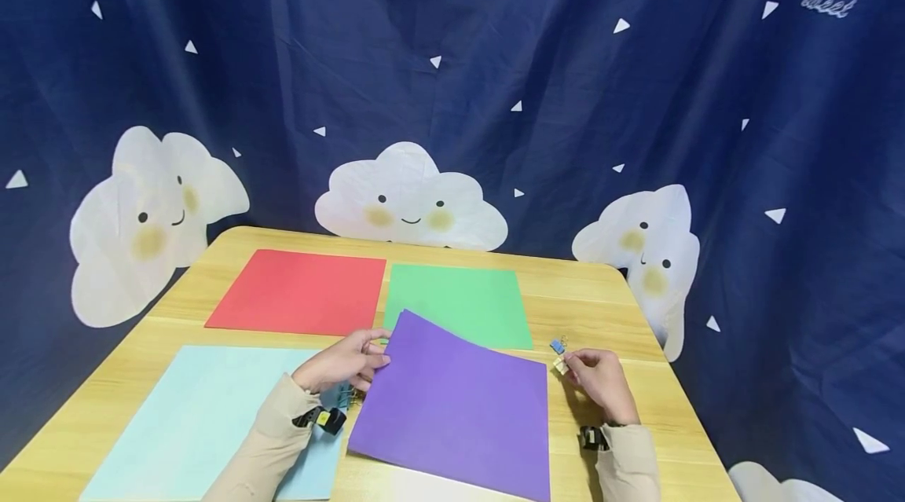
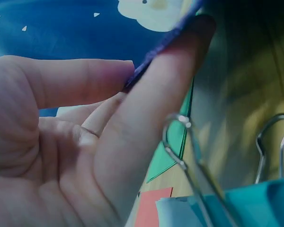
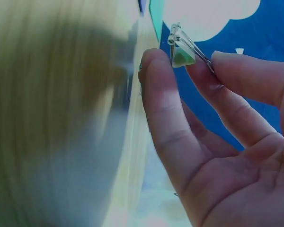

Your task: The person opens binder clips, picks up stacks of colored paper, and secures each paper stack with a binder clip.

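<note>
My left hand (image 1: 345, 364) pinches the left edge of a purple sheet stack (image 1: 459, 415) between thumb and fingers, and that edge is lifted off the table. In the left wrist view the purple edge (image 2: 149, 59) sits between thumb and finger. My right hand (image 1: 601, 380), beyond the stack's right side, pinches a small pale-yellow binder clip (image 3: 183, 56) by its wire handle. A blue binder clip (image 1: 558, 346) lies just past those fingertips. Under the left wrist, a teal binder clip (image 2: 255, 203) is at the right edge of the light blue paper (image 1: 205, 400).
A red sheet (image 1: 304, 291) lies at the back left of the wooden table (image 1: 580, 298). Beside it is a green sheet (image 1: 459, 302), partly covered by the raised purple corner. A dark blue curtain (image 1: 438, 101) with clouds hangs behind the table.
</note>
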### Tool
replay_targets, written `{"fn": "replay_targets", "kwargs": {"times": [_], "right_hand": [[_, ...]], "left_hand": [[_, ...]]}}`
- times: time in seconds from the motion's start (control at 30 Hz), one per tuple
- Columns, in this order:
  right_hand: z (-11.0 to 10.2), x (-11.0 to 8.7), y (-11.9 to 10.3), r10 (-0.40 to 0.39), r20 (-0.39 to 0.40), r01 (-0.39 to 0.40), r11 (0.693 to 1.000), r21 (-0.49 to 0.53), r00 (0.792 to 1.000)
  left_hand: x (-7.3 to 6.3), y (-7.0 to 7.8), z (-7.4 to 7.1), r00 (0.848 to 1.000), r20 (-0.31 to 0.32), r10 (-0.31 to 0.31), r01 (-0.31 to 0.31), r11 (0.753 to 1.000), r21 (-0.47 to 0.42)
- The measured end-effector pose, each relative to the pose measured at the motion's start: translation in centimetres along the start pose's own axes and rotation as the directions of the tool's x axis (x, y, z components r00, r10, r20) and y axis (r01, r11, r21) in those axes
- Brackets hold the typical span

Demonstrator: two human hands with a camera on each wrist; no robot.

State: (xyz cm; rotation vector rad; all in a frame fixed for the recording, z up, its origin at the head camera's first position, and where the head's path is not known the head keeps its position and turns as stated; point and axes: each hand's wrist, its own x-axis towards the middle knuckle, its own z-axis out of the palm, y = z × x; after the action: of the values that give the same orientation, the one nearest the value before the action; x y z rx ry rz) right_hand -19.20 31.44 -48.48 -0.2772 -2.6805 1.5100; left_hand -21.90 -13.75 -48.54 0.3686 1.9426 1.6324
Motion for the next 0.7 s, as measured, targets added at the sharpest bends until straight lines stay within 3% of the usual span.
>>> {"fn": "replay_targets", "kwargs": {"times": [0.17, 0.4, 0.6, 0.7], "right_hand": [[-0.3, -0.2, -0.2, 0.053, 0.031, -0.058, 0.984, 0.166, 0.998], [-0.6, -0.1, 0.1, 0.122, 0.098, -0.148, 0.934, 0.325, 0.988], [-0.9, -0.1, -0.1, 0.123, 0.13, -0.164, 0.911, 0.379, 0.984], [-0.9, -0.1, -0.2, 0.123, 0.142, -0.168, 0.913, 0.372, 0.982]], "left_hand": [[-0.1, -0.1, -0.3, 1.0, -0.003, -0.009, 0.008, 1.0, -0.014], [0.2, -0.5, -0.8, 1.0, -0.011, -0.015, 0.014, 0.998, -0.058], [0.3, -1.2, -1.4, 1.0, -0.011, -0.013, 0.011, 0.993, -0.118], [0.4, -1.4, -1.7, 1.0, -0.008, 0.001, -0.002, 0.99, -0.139]]}}
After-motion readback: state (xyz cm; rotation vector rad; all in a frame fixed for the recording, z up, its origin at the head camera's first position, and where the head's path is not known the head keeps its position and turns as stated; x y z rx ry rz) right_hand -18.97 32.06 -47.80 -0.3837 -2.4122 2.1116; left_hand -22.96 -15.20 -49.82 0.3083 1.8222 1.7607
